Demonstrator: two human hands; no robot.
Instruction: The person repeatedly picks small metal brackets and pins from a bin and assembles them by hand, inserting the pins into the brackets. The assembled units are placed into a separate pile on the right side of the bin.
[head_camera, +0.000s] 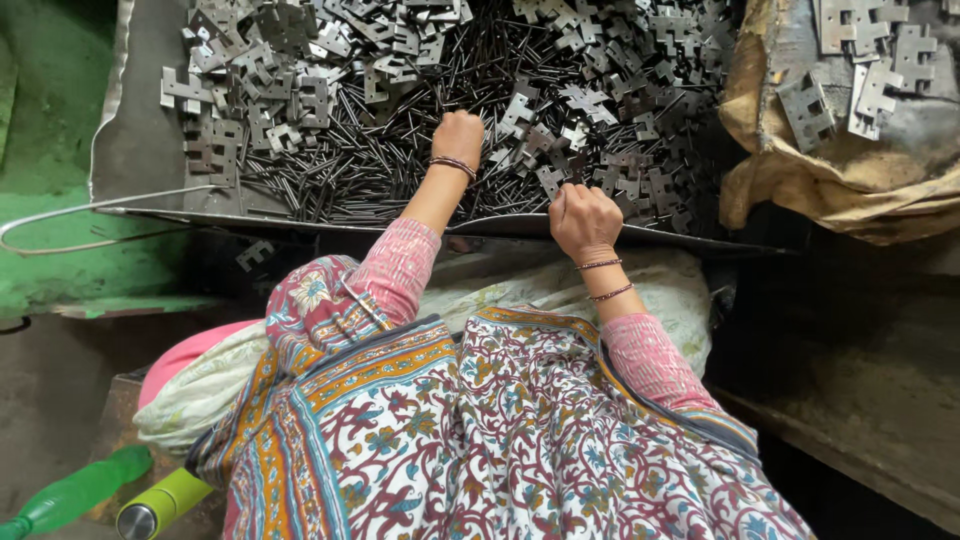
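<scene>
Tray (150, 150), large, flat, grey metal, filling upper frame; heaped with thin dark metal pins (400, 165) and grey notched hinge plates (260, 120). Near edge of tray running across just above lap. Patterned cloth (480, 430), floral, maroon and cream, draped over lap in foreground. Brown sack (800, 190) at upper right, bearing more hinge plates of same kind, well apart from both hands. Green bottle (80, 490) and yellow-green flask (165, 500) lying at lower left, beside cloth. Bent wire (90, 210) off left edge of tray.

Left hand (458, 135) reaching into pin heap near tray centre, knuckles up, fingers curled down among pins; grasp hidden, cannot tell whether anything held. Bracelet on wrist.

Right hand (585, 220) at near edge of tray, clenched into loose fist, touching pins and plates just beyond; contents of fist hidden, cannot tell.
</scene>
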